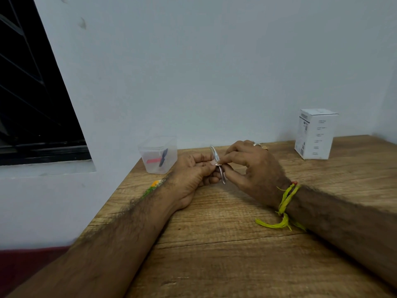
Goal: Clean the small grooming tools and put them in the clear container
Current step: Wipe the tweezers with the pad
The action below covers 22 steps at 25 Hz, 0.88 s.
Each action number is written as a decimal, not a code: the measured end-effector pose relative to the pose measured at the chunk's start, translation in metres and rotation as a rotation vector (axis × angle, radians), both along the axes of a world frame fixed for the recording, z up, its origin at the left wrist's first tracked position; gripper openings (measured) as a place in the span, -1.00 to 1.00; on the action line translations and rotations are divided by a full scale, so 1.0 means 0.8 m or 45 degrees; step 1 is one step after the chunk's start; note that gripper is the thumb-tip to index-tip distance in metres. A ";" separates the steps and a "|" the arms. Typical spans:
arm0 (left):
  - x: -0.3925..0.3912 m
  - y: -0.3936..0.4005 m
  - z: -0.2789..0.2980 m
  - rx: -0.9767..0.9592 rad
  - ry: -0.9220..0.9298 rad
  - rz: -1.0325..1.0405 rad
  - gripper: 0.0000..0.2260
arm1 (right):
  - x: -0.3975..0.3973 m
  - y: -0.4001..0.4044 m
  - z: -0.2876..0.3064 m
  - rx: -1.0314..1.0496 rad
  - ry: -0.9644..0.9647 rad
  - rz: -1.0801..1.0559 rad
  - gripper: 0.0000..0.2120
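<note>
A slim silver metal grooming tool (215,154) stands nearly upright between both hands above the wooden table (225,244). My left hand (193,175) grips its lower part with curled fingers. My right hand (251,168) pinches its middle between thumb and forefinger. The clear container (150,147) stands open at the table's back left corner, just left of my left hand. Inside it lie a red tool (153,161) and a dark tool (163,158).
A white cardboard box (314,134) stands at the back right near the wall. A small green and orange item (153,186) peeks out behind my left forearm at the table's left edge. A dark window lies to the far left.
</note>
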<state>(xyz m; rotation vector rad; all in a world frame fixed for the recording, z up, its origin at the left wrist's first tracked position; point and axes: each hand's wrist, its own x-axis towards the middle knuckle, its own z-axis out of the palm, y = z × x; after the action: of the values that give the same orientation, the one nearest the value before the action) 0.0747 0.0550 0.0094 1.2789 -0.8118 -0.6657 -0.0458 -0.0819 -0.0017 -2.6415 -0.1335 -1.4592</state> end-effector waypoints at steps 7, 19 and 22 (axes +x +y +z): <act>-0.001 0.000 0.000 0.001 0.013 0.008 -0.90 | 0.000 0.002 0.001 -0.014 0.018 -0.006 -0.86; 0.000 -0.001 0.000 -0.012 0.031 0.012 -0.90 | -0.001 0.002 0.000 -0.004 0.030 0.010 -0.87; 0.000 -0.002 0.000 -0.023 0.051 0.013 -0.89 | -0.001 0.004 0.000 0.001 0.044 0.054 -0.85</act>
<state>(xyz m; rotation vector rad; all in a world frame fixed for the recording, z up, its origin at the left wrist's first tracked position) 0.0749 0.0537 0.0093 1.2487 -0.7766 -0.6723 -0.0467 -0.0787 -0.0015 -2.6448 -0.1841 -1.3998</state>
